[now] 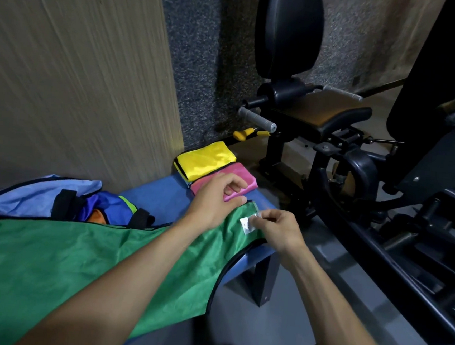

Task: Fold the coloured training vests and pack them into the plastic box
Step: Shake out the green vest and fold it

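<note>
Blue bench (152,196) holds flat green vest (76,252), white tag (247,224) showing.

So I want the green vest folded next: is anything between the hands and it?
No. Both hands are already on the green vest: the left hand on its top edge, the right hand pinching its white label.

Blue bench (161,194) carries green vest (76,255), folded yellow vest (208,159), pink vest (220,182)

Two folded vests, one yellow (205,158) and one pink (224,184), one spread green vest (76,255), one loose pile of vests (53,201) and two hands are counted.
</note>
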{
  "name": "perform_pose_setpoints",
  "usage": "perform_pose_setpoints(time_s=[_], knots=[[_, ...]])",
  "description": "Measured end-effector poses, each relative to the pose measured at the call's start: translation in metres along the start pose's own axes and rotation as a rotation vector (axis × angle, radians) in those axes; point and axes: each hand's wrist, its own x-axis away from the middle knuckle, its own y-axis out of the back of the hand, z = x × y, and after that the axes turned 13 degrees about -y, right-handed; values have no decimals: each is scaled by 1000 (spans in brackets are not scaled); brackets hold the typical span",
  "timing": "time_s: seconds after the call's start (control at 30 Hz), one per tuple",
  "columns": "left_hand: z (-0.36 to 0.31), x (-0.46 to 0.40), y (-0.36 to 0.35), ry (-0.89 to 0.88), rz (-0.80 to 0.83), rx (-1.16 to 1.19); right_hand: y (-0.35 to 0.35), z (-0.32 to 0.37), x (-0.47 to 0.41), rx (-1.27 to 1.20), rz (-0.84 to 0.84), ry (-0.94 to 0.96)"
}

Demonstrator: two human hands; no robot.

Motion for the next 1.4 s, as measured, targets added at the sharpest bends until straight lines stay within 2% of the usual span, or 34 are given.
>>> perform_pose_setpoints(time_s=[0.13,0.2,0.27,0.33,0.4,0.53,0.77,0.83,0.9,0.97,1.03,1.13,1.3,1.4], knots=[[-27,51,19,-165,106,-209,2,0,-11,39,-38,-82],[-37,88,22,-291,243,-316,0,0,-16,28,-46,-93],[-38,121,18,-408,414,-530,-2,2,-18,8,-54,-79],[-36,143,11,-388,571,-717,-5,5,-18,-15,-62,-56],[-34,155,2,-324,603,-785,-8,7,-20,-21,-86,-37],[-28,155,0,-286,498,-834,-14,11,-21,18,-170,12],[-27,156,9,-322,304,-698,-15,14,-32,99,-224,59],[-29,155,10,-336,292,-628,-14,16,-36,106,-239,62],[-31,155,14,-328,346,-541,-12,18,-40,113,-250,46],[-31,156,23,-268,403,-451,-9,18,-44,116,-247,27],[-28,158,38,-207,362,-416,-7,18,-46,121,-244,4],[-14,167,71,-117,241,-506,-6,19,-45,150,-236,3],[9,184,117,70,182,-836,-11,18,-38,193,-208,42],[8,194,140,166,102,-938,-12,22,-27,207,-208,71]])
